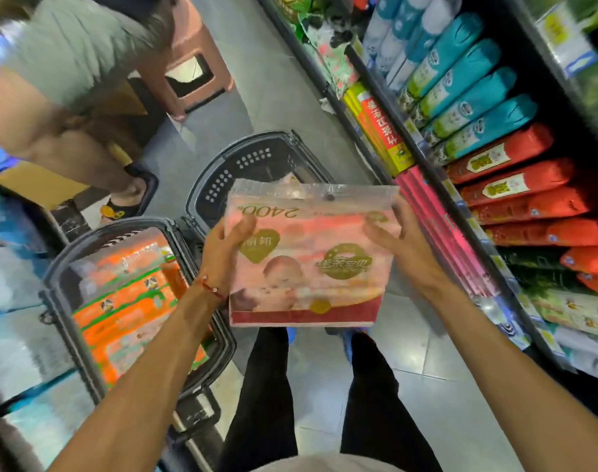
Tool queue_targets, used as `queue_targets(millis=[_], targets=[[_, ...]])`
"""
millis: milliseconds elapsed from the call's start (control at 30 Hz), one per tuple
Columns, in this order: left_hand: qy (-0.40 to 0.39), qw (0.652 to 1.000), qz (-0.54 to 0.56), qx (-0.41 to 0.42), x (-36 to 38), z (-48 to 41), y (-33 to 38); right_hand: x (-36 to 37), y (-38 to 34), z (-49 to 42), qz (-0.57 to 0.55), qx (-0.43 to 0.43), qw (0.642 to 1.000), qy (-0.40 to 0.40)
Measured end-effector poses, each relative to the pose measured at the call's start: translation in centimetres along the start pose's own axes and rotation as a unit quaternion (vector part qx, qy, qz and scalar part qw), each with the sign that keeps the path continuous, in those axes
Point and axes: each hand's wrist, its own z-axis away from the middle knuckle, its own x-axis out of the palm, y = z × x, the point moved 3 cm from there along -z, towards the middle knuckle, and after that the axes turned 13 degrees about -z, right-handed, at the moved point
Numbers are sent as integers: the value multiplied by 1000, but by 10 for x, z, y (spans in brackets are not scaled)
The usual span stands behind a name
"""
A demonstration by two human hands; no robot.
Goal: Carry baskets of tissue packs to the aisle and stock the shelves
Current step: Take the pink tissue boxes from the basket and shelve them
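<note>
We hold the pink pack [307, 260] mid-frame, the fingers of our left hand [227, 247] and right hand [403, 247] gripping its side edges. Behind it sits a basket [219, 185]. At lower left a second basket [53, 287] holds orange packs [127, 301]. Stocked shelves [459, 212] fill the right. At upper left, a person [69, 63] and a stool [191, 63] crowd the aisle.

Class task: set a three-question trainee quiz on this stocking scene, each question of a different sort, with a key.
1. True or false: both the left hand and the right hand hold the pink tissue pack.
2. The packs in the left basket are: A blue, B orange, C black.
3. Fill in: the stocked shelves stand on the person's ___ side.
Key: 1 true; 2 B; 3 right.
</note>
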Motion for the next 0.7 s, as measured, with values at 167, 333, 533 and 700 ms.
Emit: queue_targets(millis=[167, 333, 533, 700], targets=[[66, 987, 133, -55, 5, 64, -9, 12, 3, 26, -14, 40, 996, -83], [126, 972, 197, -31, 30, 142, -13, 19, -17, 47, 17, 38, 988, -150], [262, 943, 197, 61, 47, 260, -34, 32, -47, 101, 134, 57, 959, -245], [359, 898, 241, 84, 61, 370, -50, 75, -67, 176, 187, 55, 911, -363]])
